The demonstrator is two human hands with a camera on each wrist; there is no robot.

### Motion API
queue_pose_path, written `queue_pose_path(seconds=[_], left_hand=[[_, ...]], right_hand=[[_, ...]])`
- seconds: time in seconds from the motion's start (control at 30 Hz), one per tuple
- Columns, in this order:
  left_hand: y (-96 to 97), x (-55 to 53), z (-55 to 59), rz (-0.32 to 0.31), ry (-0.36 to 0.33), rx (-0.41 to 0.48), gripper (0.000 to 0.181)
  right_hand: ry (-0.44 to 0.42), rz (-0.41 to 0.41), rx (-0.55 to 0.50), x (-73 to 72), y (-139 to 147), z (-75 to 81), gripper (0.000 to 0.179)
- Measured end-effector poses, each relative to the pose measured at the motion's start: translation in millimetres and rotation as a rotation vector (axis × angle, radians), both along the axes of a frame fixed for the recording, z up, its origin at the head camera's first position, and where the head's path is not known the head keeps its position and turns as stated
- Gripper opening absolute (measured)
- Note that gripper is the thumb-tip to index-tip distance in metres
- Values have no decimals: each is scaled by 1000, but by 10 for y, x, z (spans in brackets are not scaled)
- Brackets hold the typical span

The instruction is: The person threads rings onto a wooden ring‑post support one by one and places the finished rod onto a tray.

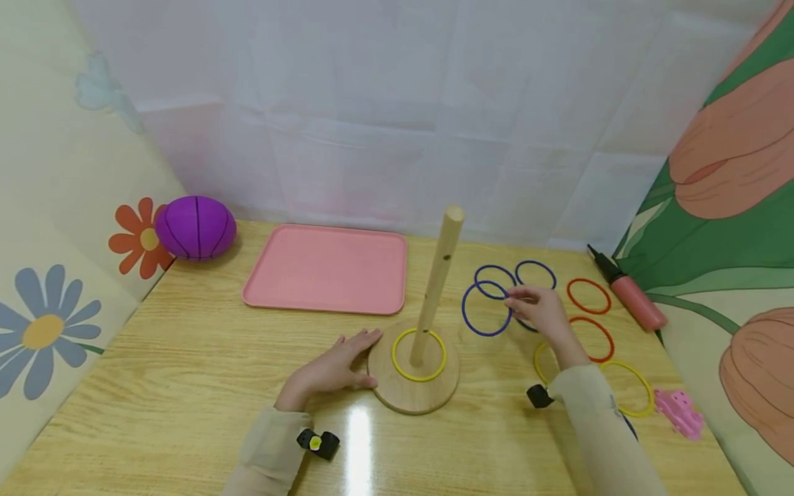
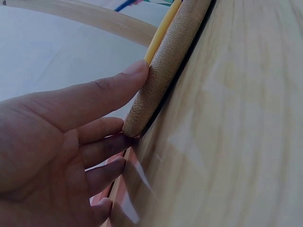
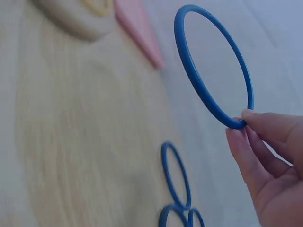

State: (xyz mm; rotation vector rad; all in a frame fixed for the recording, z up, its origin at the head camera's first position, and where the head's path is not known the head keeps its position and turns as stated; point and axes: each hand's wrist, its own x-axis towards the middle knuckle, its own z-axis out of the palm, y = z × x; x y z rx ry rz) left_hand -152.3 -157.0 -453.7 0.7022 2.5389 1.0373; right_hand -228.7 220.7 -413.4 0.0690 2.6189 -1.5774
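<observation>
Between thumb and fingertips my right hand [image 1: 541, 311] pinches a blue ring [image 3: 190, 71], raised off the table and tilted in the right wrist view. Other blue rings [image 3: 176, 175] lie on the tabletop beyond it. My left hand [image 1: 331, 365] rests at the left edge of a round wooden base [image 1: 412, 403], fingers spread and thumb touching the rim. In the left wrist view, the thumb [image 2: 104, 94] lies against the rim beside a yellow ring. An upright wooden post [image 1: 439, 265] stands on the base, and that yellow ring [image 1: 419, 379] encircles its foot.
Red rings [image 1: 611, 344] and yellow rings [image 1: 650, 396] lie at the right, partly hidden by my right arm. Beyond them are a pink toy [image 1: 679, 413] and a hand pump [image 1: 639, 303]. A pink tray [image 1: 329, 269] and a purple ball [image 1: 196, 229] sit toward the back left.
</observation>
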Motion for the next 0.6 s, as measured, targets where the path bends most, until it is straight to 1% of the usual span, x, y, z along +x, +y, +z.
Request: queue_pose_path(seconds=[0.1,0.17,0.23,0.3,0.33,0.4,0.47,0.6], left_hand=[[-2,-1,2,2,-4,-1,85],[-2,-2,2,1,-7,2,85],[-1,-1,1,-1,-7,2,85],[0,-1,0,-1,-8,3,85],[2,0,-1,-3,-9,5,85],[4,0,-2,-5,-7,4,85],[4,0,-4,-5,-6,5,85],[-1,-2,-9,-6,-3,5,85]], right_hand=[[-12,-15,-122,33,-57,103,38],[-9,-21,-205,62,-95,171,37],[-9,-18,-318,95,-135,240,27],[-9,-19,-437,131,-186,317,13],[-9,-15,-495,153,-211,359,12],[-2,0,-607,195,-261,453,23],[14,14,-685,243,-310,557,30],[31,44,-814,330,-386,761,33]])
